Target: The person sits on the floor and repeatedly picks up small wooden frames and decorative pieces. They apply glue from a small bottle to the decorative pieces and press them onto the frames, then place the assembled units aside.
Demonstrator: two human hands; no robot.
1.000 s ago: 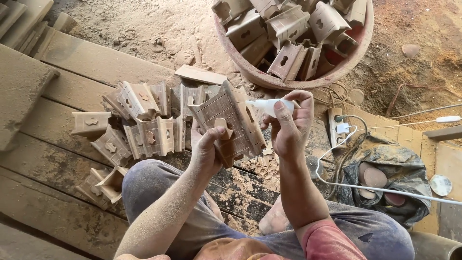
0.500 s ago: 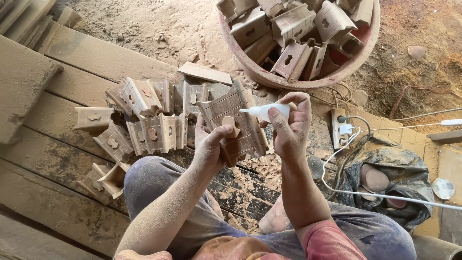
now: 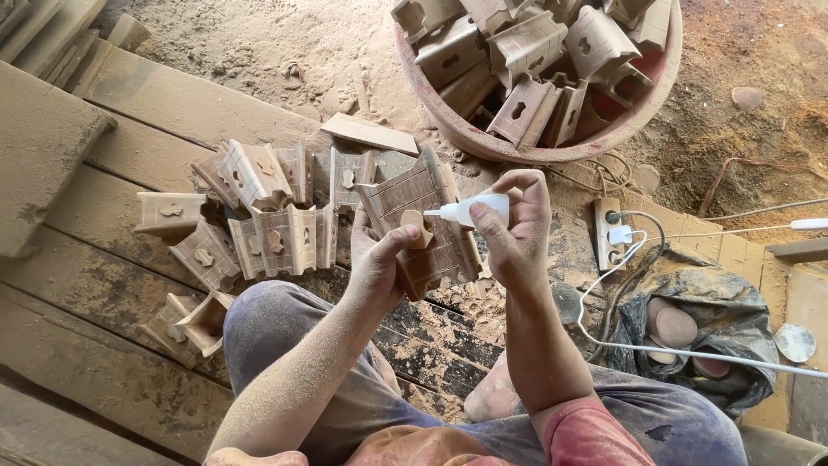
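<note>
My left hand (image 3: 377, 263) grips a small wooden roof-shaped piece (image 3: 423, 220) with ribbed sides, thumb pressing a little rounded wooden plug (image 3: 417, 228) against it. My right hand (image 3: 516, 229) holds a small white glue bottle (image 3: 470, 210), its nozzle pointing left at the plug. Both hands are raised above my knees. A cluster of similar wooden pieces (image 3: 259, 216) lies on the planks to the left of the left hand.
A round reddish basin (image 3: 552, 147) full of the same wooden parts sits at the top. A power strip with a white plug (image 3: 610, 233) and cable, a dark bag with sanding discs (image 3: 681, 332), a loose board (image 3: 371, 134) and sawdust-covered ground surround me.
The glue bottle's nozzle has come down from above the piece to the plug under my left thumb. The held piece has tilted slightly.
</note>
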